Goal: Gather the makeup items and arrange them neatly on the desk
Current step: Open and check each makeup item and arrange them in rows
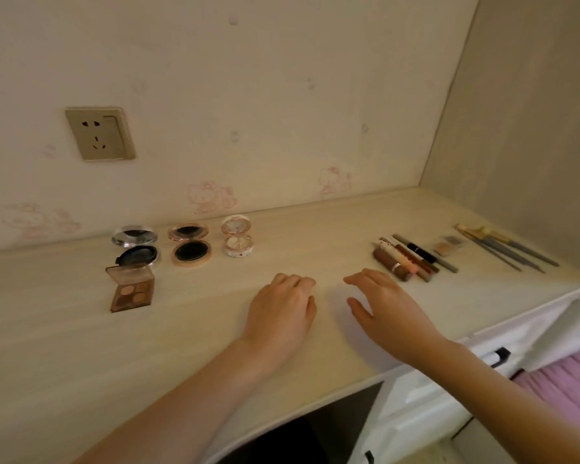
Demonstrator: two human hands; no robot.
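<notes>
Now, step in hand: we are judging the sorting nearly done, with our hands pausing between two tidy groups on the desk (81, 346).
Left hand (282, 313): we are resting it palm down on the bare desktop, fingers curled loosely together, pinching nothing.
Right hand (385, 306): we are hovering it just left of the stick items, fingers spread and thumb apart, gripping nothing; whether it is touching the surface we cannot tell.
Compacts: we are seeing a clear-rimmed compact (135, 246), a rose-gold compact (190, 244) and a white floral compact (237, 241) standing open in a row near the wall.
Eyeshadow palette (131, 289): it is lying open just in front of the clear-rimmed compact, slightly skewed to the row.
Stick items: lipsticks and pencils (409, 257) are lying side by side, touching, on the right.
Small pan (447, 246): it is sitting between the sticks and the brushes (503, 249), which are fanning towards the right corner.
Next move: we are thinking it calls for a light reach with the right hand to square the lipstick ends, or with the left hand to straighten the palette, without knocking the open lids.
</notes>
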